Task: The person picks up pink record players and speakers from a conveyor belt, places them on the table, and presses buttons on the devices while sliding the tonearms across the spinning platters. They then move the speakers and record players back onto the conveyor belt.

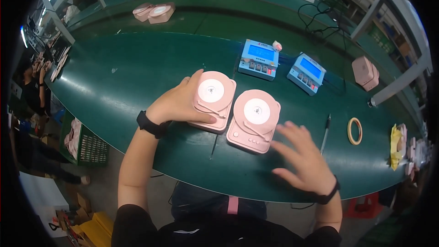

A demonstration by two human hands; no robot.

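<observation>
The left hand (176, 105) holds the left pink player (214, 103), which looks like a small turntable with a white disc; its fingers are bent around the far left side and the thumb lies on the front part. Just beside it, on the green tabletop (137, 77), stands the right pink player (254, 123). The right hand (304, 158) is near its right side with the fingers spread and holding nothing; whether a fingertip touches it, I cannot tell. Behind the players are two blue devices (259, 59), and to the right lie a pen (325, 135) and a tan ring (350, 131).
</observation>
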